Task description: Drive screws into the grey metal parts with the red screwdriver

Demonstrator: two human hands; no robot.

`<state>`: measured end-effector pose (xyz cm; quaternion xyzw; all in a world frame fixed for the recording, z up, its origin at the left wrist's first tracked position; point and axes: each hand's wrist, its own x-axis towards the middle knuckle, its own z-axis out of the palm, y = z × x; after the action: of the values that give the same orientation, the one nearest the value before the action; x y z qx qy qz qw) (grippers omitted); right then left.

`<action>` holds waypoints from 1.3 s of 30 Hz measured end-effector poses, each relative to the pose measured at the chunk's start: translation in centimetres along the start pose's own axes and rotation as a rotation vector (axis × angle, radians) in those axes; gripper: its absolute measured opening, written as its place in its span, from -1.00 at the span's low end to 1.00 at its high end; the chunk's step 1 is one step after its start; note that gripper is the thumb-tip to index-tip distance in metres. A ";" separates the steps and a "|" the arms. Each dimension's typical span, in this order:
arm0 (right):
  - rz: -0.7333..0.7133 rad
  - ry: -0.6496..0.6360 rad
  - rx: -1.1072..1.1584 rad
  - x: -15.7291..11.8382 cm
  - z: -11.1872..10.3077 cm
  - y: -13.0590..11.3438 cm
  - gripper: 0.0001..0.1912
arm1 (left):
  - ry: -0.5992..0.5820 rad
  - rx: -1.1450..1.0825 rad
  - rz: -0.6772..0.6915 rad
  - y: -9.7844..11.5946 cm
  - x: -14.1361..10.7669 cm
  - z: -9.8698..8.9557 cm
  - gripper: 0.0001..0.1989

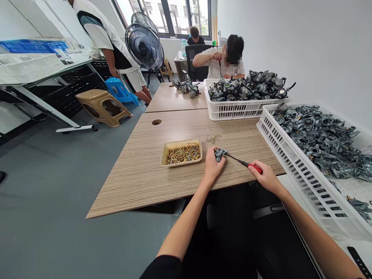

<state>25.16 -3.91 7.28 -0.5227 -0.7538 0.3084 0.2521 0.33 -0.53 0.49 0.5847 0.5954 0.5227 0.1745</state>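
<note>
"Head view, over the worker's shoulders: what do the hands hold?"

"The left hand (213, 166) has its fingers curled around a small grey metal part (220, 154). The right hand (266, 177) has its fingers wrapped around the red handle of a screwdriver (245, 163); the dark shaft points left, to the part. I cannot tell whether the tip is seated in it."

"And where is that part?"

"Over the wooden table (139, 170), near its front edge, right of a shallow tub (163, 153) filled with brass-coloured pieces (183, 154). Loose brass bits (213, 138) lie just beyond the left hand. Farther right, a white crate (290, 151) is heaped with grey castings (316, 133). Across the table sits a co-worker (210, 70)."
</note>
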 end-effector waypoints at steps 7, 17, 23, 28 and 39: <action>-0.003 0.013 -0.002 0.0 -0.1 -0.2 -0.67 | 0.002 0.002 0.001 0.0 -0.1 0.0 -0.67; 0.003 0.001 0.005 0.0 -0.1 0.0 -0.66 | -0.007 -0.003 0.010 0.2 -0.1 -0.2 -0.69; 0.000 -0.014 0.015 0.1 0.1 0.3 -0.63 | -0.004 -0.002 -0.001 0.2 -0.1 -0.1 -0.69; 0.001 -0.009 0.023 0.0 0.1 0.1 -0.64 | -0.004 0.001 0.003 0.2 -0.1 -0.1 -0.69; -0.001 -0.020 0.004 0.0 0.1 0.1 -0.62 | -0.009 0.013 0.026 -0.1 0.0 -0.1 -0.70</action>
<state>25.12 -3.88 7.16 -0.5186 -0.7559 0.3151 0.2456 0.17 -0.61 0.44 0.5959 0.5904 0.5183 0.1665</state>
